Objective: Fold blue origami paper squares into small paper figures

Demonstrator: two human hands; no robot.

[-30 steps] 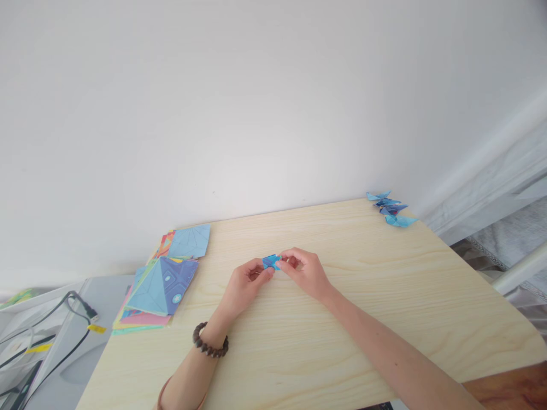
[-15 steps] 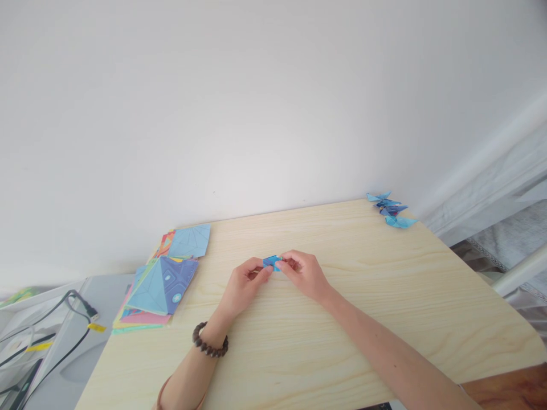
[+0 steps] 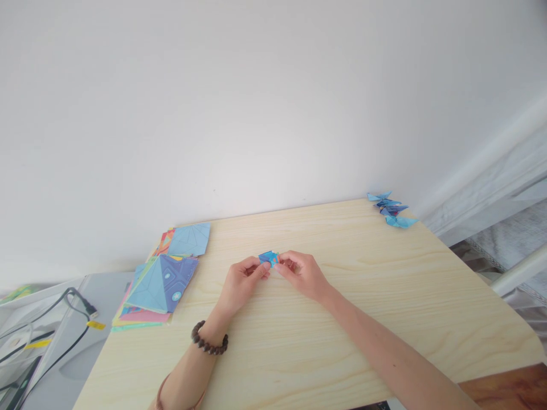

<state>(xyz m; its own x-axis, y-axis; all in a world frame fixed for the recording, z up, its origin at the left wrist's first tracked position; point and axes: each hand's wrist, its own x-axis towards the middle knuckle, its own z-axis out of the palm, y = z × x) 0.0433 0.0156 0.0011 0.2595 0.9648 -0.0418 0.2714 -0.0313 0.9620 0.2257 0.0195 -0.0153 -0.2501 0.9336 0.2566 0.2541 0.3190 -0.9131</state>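
Note:
A small folded piece of blue origami paper (image 3: 267, 258) is between my two hands over the middle of the wooden table (image 3: 342, 336). My left hand (image 3: 243, 283) pinches its left part, thumb on the near side. At its right end, where a bit of orange shows, my right hand (image 3: 302, 274) grips it between thumb and fingers. Part of the paper is hidden behind the fingertips. A dark bead bracelet (image 3: 208, 345) circles the left wrist.
On the table's left lie stacked origami sheets (image 3: 147, 285), with a light blue creased sheet (image 3: 191, 239) behind them. Several folded blue paper figures (image 3: 397, 221) stand at the far right corner. Cables (image 3: 81, 307) lie beyond the left edge, and a white wall (image 3: 273, 114) rises behind.
The folded paper has shifted slightly left and been turned or opened, so more of its surface and some orange show. Both hands still grip it.

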